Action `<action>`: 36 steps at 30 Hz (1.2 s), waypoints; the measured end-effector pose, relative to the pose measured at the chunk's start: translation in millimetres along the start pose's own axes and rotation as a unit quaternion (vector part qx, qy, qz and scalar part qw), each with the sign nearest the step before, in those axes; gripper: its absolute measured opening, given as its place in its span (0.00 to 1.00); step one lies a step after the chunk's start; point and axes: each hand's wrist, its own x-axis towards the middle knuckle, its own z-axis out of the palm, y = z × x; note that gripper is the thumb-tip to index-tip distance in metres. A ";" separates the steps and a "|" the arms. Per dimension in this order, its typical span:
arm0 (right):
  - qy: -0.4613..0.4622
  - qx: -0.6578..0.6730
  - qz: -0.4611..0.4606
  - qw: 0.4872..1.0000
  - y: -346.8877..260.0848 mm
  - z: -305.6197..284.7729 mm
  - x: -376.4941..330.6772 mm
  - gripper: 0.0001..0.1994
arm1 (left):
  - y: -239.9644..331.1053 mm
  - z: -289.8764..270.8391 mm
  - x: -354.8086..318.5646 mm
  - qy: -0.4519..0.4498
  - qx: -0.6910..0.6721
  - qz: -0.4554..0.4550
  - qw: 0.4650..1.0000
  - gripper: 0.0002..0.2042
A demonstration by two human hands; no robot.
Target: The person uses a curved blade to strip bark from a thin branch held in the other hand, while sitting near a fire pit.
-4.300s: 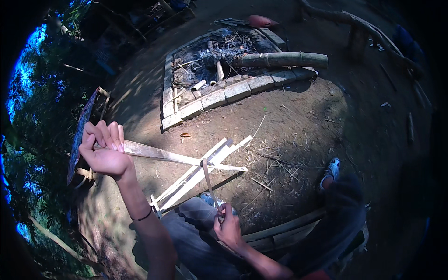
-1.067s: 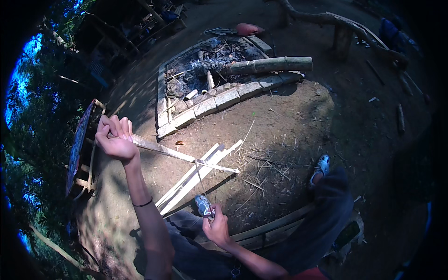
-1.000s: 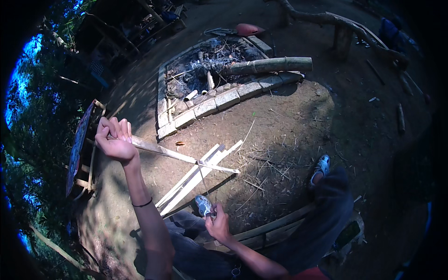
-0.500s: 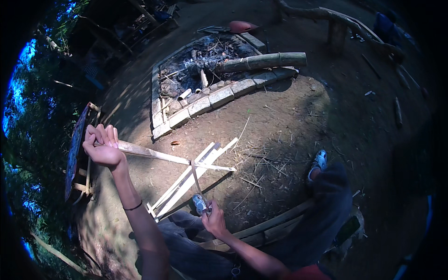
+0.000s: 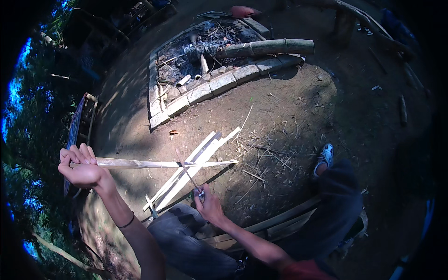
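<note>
Out to the left, my left hand is closed around one end of a long pale strip of split wood or bamboo. The strip reaches rightward, nearly level, and its far end tapers above the ground. My right hand, low near my knee, grips the handle of a knife. Its slim blade points up and left and crosses the strip toward its right-hand part; whether the edge touches is hard to tell. Beneath them several pale split strips lie in a slanting bundle beside my leg.
A stone-edged fire pit with ash lies ahead, a thick bamboo log resting across its rim. Thin twigs and shavings litter the dirt. Bamboo poles run beneath my legs. My shoe is at right; a low panel stands left.
My left hand has moved left and nearer to me, swinging the strip more level. My right hand has turned the knife slightly leftward; the blade now crosses the strip farther left.
</note>
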 end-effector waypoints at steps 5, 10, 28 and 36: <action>0.015 -0.097 0.137 0.986 94.7 -17.7 29.0 0.12 | -5.7 -2.0 10.1 0.024 0.025 -0.010 0.999 0.11; -0.013 -0.032 0.075 0.997 52.3 -23.8 21.9 0.13 | -11.2 -3.6 17.2 0.042 0.044 0.015 0.998 0.10; 0.112 -0.018 0.171 0.979 93.7 -72.7 31.7 0.12 | -23.3 -19.3 40.1 0.032 0.328 0.074 0.941 0.12; 0.090 0.028 0.109 0.990 32.2 -83.6 27.4 0.11 | -20.2 -1.1 25.5 0.010 0.491 0.276 0.826 0.19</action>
